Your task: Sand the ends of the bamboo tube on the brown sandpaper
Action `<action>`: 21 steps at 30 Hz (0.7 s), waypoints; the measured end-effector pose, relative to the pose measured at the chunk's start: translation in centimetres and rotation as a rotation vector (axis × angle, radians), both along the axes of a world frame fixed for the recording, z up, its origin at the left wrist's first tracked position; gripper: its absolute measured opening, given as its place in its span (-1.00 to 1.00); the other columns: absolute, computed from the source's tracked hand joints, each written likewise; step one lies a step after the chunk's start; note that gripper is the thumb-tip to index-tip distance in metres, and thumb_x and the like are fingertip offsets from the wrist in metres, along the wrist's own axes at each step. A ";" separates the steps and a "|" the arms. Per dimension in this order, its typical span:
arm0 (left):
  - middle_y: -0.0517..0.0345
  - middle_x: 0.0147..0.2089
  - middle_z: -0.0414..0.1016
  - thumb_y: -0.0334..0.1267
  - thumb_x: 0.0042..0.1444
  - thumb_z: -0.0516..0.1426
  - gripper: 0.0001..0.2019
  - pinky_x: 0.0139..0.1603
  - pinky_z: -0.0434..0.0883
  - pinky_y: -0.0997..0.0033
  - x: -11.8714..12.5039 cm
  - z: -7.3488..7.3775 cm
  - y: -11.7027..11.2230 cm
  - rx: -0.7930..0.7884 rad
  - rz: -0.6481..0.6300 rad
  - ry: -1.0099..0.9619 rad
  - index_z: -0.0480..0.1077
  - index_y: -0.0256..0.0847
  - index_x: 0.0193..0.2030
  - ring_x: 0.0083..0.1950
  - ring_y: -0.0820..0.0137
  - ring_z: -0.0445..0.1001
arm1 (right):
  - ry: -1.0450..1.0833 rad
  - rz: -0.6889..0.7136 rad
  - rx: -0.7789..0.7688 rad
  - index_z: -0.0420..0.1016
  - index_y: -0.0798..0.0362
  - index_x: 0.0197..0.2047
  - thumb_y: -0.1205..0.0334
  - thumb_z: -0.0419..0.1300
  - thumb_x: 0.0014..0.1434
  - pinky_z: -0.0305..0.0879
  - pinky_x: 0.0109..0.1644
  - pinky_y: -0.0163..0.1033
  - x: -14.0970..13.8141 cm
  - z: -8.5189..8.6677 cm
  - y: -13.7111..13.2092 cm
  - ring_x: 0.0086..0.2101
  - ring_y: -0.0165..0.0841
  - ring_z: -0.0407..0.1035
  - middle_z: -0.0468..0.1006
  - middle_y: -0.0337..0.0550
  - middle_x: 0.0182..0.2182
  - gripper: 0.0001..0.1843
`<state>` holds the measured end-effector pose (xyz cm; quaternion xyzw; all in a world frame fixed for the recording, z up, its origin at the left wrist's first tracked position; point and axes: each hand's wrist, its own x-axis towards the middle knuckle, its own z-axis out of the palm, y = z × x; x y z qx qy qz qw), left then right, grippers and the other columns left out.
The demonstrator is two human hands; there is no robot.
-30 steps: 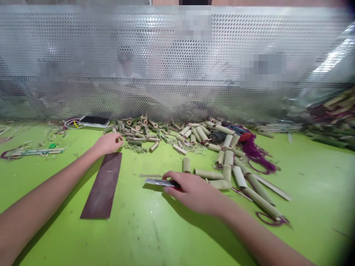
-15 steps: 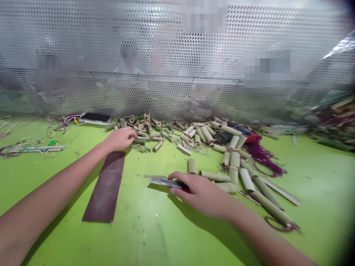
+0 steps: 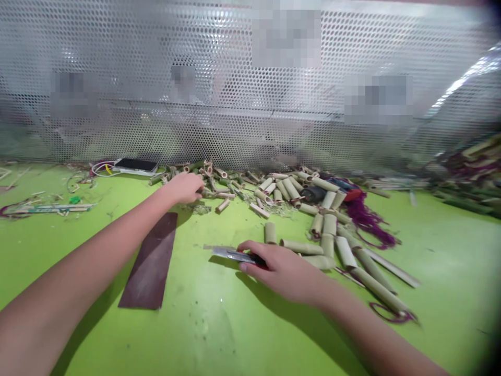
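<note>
My left hand reaches into a heap of short bamboo pieces at the back of the green table; its fingers curl onto the pieces, and what they hold is hidden. My right hand lies closed over the red handle of a utility knife, whose metal blade points left along the table. Thicker pale bamboo tubes lie just right of the knife hand.
A dark brown rectangular strip lies flat between my arms. A phone with cables sits at the back left by the perforated metal screen. Purple string tangles among the tubes. Bamboo sticks are stacked at far right.
My left hand has moved right and forward from beside the brown strip into the heap of small bamboo pieces. The right hand has stayed on the knife.
</note>
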<state>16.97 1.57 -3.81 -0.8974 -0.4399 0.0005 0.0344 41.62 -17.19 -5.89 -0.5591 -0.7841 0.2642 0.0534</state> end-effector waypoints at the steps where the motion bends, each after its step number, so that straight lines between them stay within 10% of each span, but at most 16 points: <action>1: -0.02 0.11 0.53 -0.15 0.38 0.15 -0.72 0.13 0.47 0.06 -0.2 0.6 -0.1 0.023 0.005 -0.024 0.43 -0.20 0.14 0.08 0.19 0.54 | 0.004 0.000 -0.005 0.53 -0.04 0.03 -0.11 0.05 0.38 0.32 -0.27 -0.14 0.0 -0.1 0.0 -0.31 -0.20 0.50 0.63 -0.07 -0.21 -0.60; 10: -0.11 0.19 0.55 -0.15 0.42 -0.04 -0.48 0.00 0.41 0.21 -1.6 1.8 -1.7 0.110 0.094 -0.145 0.02 -0.15 0.47 -0.01 0.07 0.61 | -0.039 -0.004 0.007 0.50 -0.05 0.06 -0.12 0.06 0.37 0.28 -0.29 -0.14 -0.1 -0.1 0.2 -0.33 -0.18 0.49 0.64 -0.07 -0.23 -0.58; 13: -0.04 0.22 0.53 -0.10 0.38 -0.03 -0.50 0.01 0.41 0.23 -2.1 2.0 -1.9 0.100 0.104 -0.131 0.17 -0.08 0.42 0.05 0.07 0.58 | -0.026 -0.013 0.015 0.51 -0.03 0.06 -0.12 0.06 0.37 0.29 -0.28 -0.13 -0.1 -0.1 0.2 -0.32 -0.18 0.49 0.65 -0.04 -0.22 -0.58; 21: 0.08 -0.42 0.57 -0.05 0.25 0.01 -0.50 -0.28 0.36 0.30 -4.4 1.7 -3.3 0.070 0.208 -0.107 0.39 -0.14 0.26 -0.33 0.14 0.57 | -0.029 -0.005 0.030 0.52 -0.05 0.02 -0.09 0.07 0.36 0.32 -0.27 -0.12 -0.2 -0.3 0.2 -0.32 -0.17 0.51 0.65 -0.06 -0.22 -0.62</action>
